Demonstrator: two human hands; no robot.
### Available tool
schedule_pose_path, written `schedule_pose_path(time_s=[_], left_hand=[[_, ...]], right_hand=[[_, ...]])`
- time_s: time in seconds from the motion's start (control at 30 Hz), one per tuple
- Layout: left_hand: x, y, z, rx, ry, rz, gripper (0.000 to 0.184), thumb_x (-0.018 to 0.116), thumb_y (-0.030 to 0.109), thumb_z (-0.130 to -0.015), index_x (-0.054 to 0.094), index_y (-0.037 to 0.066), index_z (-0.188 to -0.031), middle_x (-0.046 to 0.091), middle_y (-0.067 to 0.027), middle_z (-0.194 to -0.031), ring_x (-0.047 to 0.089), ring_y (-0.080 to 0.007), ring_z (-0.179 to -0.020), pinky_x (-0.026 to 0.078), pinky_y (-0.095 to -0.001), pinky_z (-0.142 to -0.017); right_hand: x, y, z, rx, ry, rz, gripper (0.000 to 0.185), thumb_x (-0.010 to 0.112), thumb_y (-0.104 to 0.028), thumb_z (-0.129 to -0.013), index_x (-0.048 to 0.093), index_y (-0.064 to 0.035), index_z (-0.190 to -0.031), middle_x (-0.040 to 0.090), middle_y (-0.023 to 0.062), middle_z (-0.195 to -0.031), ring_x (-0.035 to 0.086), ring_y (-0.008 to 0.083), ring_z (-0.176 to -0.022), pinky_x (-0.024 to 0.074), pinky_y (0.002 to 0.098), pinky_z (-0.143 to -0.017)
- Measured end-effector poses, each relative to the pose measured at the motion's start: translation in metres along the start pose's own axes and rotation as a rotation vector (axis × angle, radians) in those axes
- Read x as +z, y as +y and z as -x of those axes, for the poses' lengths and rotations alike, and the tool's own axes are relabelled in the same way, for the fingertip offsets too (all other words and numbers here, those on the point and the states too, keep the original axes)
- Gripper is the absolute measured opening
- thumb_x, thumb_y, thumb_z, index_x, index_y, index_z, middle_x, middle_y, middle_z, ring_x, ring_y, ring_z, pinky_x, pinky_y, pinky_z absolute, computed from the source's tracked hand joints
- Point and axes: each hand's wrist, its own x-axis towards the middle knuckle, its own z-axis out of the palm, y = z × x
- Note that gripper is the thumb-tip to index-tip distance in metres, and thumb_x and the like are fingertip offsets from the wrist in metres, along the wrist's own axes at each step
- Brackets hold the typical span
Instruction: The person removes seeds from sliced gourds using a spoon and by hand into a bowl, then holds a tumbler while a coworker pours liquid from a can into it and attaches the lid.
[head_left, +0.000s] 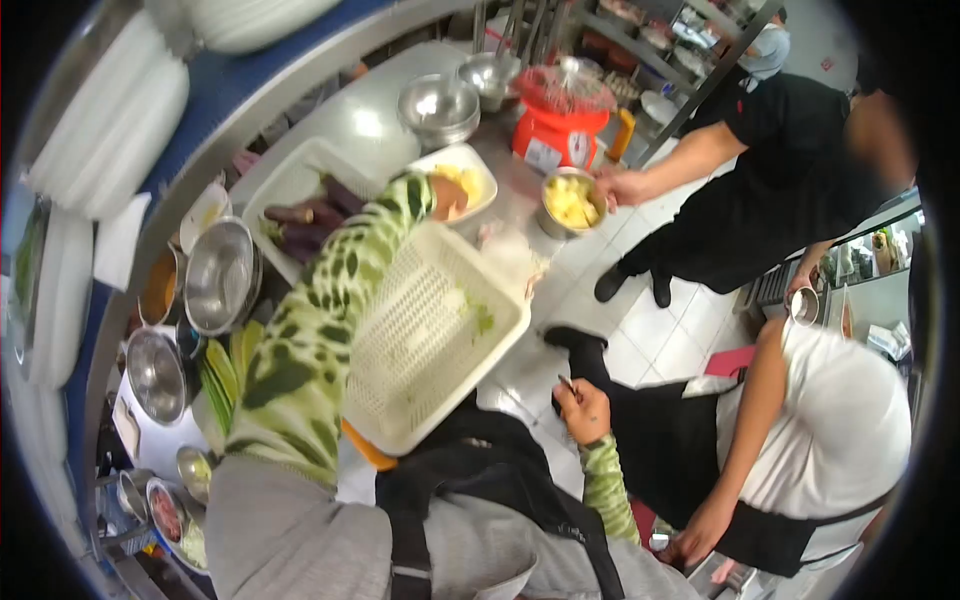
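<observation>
My left hand (447, 198), in a green and white patterned sleeve, reaches over a white tray (487, 180) of pale yellow cut pieces (466, 180). Its fingers are blurred and partly hidden. Below that arm is a cream perforated basket (400, 340) with a few green scraps in it. My right hand (585, 412) is low in front of me, closed around a thin dark object (567, 384) of which only a short end shows. Eggplants (310, 222) lie in another basket (285, 185) beyond my left sleeve.
A person in black holds a metal bowl (572, 203) of yellow pieces beside the red scale (560, 125). Another person in white (840, 400) bends close on the right. Metal bowls (438, 108) stand at the back. More bowls (222, 275) and long green vegetables (228, 375) are at left.
</observation>
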Motion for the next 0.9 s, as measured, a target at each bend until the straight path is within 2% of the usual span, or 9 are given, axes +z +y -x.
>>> schedule_pose_path(time_s=[0.07, 0.13, 0.27, 0.33, 0.4, 0.6, 0.73, 0.83, 0.9], left_hand=[[0.002, -0.012, -0.001, 0.007, 0.031, 0.077, 0.037, 0.066, 0.017, -0.074, 0.067, 0.012, -0.11, 0.069, -0.0126, -0.102, 0.065, -0.0294, -0.097, 0.05, -0.0367, -0.086], [-0.041, 0.043, 0.022, -0.248, -0.14, 0.355, 0.039, 0.068, 0.024, -0.073, 0.068, 0.01, -0.11, 0.069, -0.0105, -0.106, 0.064, -0.0269, -0.102, 0.05, -0.0345, -0.087], [-0.037, 0.038, 0.016, -0.261, -0.16, 0.289, 0.049, 0.079, 0.03, -0.069, 0.068, 0.007, -0.11, 0.068, -0.013, -0.106, 0.065, -0.0274, -0.099, 0.05, -0.035, -0.086], [-0.03, 0.039, 0.016, -0.186, -0.029, 0.214, 0.046, 0.08, 0.028, -0.068, 0.069, 0.007, -0.108, 0.069, -0.0139, -0.105, 0.065, -0.0292, -0.099, 0.05, -0.0366, -0.086], [-0.021, 0.034, 0.02, -0.145, 0.059, 0.182, 0.043, 0.079, 0.026, -0.068, 0.069, 0.007, -0.106, 0.069, -0.0146, -0.101, 0.065, -0.0301, -0.097, 0.05, -0.0373, -0.084], [-0.011, 0.02, 0.026, -0.059, 0.253, 0.239, 0.035, 0.066, 0.025, -0.073, 0.068, 0.004, -0.102, 0.069, -0.0178, -0.09, 0.067, -0.0326, -0.086, 0.051, -0.0398, -0.08], [-0.017, 0.025, 0.044, -0.071, 0.539, 0.311, 0.032, 0.067, 0.024, -0.075, 0.066, 0.003, -0.1, 0.068, -0.0138, -0.084, 0.064, -0.0241, -0.074, 0.05, -0.0372, -0.065], [-0.053, 0.064, 0.096, -0.149, 0.469, 1.18, 0.026, 0.059, 0.013, -0.088, 0.058, 0.001, -0.111, 0.064, -0.0062, -0.085, 0.056, -0.0092, -0.071, 0.044, -0.0239, -0.056], [-0.058, 0.085, 0.141, -0.129, 0.464, 1.463, 0.031, 0.059, 0.012, -0.089, 0.052, -0.001, -0.117, 0.064, -0.009, -0.089, 0.055, -0.0099, -0.071, 0.043, -0.023, -0.054]], right_hand=[[0.002, -0.021, -0.022, 0.029, 0.042, -0.159, 0.025, 0.068, -0.022, -0.088, 0.065, 0.0009, -0.077, 0.054, 0.0034, -0.054, 0.051, 0.0084, -0.051, 0.0406, 0.0281, -0.049], [-0.007, -0.037, -0.042, -0.114, 0.072, 0.034, 0.026, 0.067, -0.023, -0.089, 0.065, 0.0005, -0.078, 0.055, 0.0033, -0.054, 0.052, 0.0093, -0.051, 0.0405, 0.0276, -0.049], [0.007, -0.088, -0.131, -0.229, 0.078, -0.024, 0.024, 0.063, -0.024, -0.09, 0.064, -0.0015, -0.082, 0.057, 0.0056, -0.058, 0.053, 0.0124, -0.054, 0.044, 0.0303, -0.053], [0.028, -0.102, -0.199, -0.345, 0.033, -0.031, 0.024, 0.063, -0.024, -0.089, 0.065, -0.0016, -0.082, 0.062, 0.0096, -0.061, 0.06, 0.0185, -0.057, 0.047, 0.0328, -0.056], [0.051, -0.117, -0.263, -0.252, -0.022, 0.027, 0.025, 0.064, -0.025, -0.088, 0.065, -0.0003, -0.082, 0.064, 0.0115, -0.063, 0.063, 0.0205, -0.058, 0.0484, 0.0337, -0.058], [0.093, -0.137, -0.338, -0.225, -0.16, 0.092, 0.027, 0.065, -0.027, -0.087, 0.069, -0.0006, -0.091, 0.067, 0.0084, -0.067, 0.061, 0.0149, -0.058, 0.0513, 0.0323, -0.059], [0.122, -0.102, -0.377, -0.252, -0.237, -0.051, 0.024, 0.06, -0.02, -0.086, 0.069, 0.0015, -0.093, 0.068, 0.0109, -0.071, 0.066, 0.0167, -0.06, 0.0526, 0.0308, -0.056], [0.125, -0.106, -0.377, -0.247, -0.157, -0.014, 0.024, 0.055, -0.014, -0.083, 0.068, 0.0038, -0.092, 0.068, 0.0125, -0.07, 0.067, 0.0186, -0.059, 0.0537, 0.0318, -0.055], [0.118, -0.107, -0.38, -0.247, -0.127, 0.041, 0.025, 0.054, -0.013, -0.081, 0.067, 0.0057, -0.091, 0.068, 0.0129, -0.072, 0.067, 0.0198, -0.058, 0.054, 0.0327, -0.053]])
